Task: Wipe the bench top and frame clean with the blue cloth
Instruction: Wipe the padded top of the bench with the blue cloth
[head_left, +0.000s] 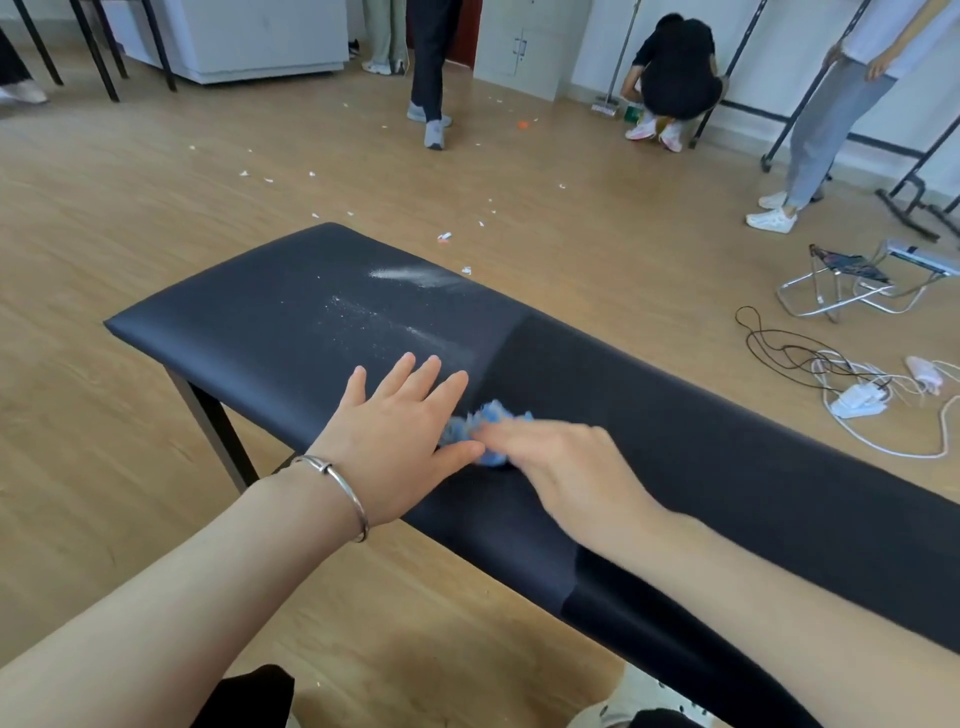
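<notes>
1. Right hand (561, 462), lower centre-right of frame: flat and blurred over the cloth (488, 431), fingers stretched out, not curled. It presses the cloth onto the bench (727, 415) rather than gripping it. Risk: w/ only palm pressure the bunched cloth can slip out or roll, so the hand rubs bare top.
2. Left hand (400, 431), centre: open, fingers spread, palm down on the top, holding nothing, thumb touching the cloth's edge. Risk: the two hands crowd each other, so a stroke toward the left gets blocked or cut short.
3. Bracelet (337, 478) on the left wrist sits near the front edge; prob could scrape the cover if the wrist drops.
4. White powder (410, 278), upper centre, lies beyond both hands. Risk: a fast dry swipe smears it or flicks it onto the floor (130, 218), already littered w/ scraps.
5. Frame leg (218, 431), left of centre, looks untouched; easy to skip.
</notes>
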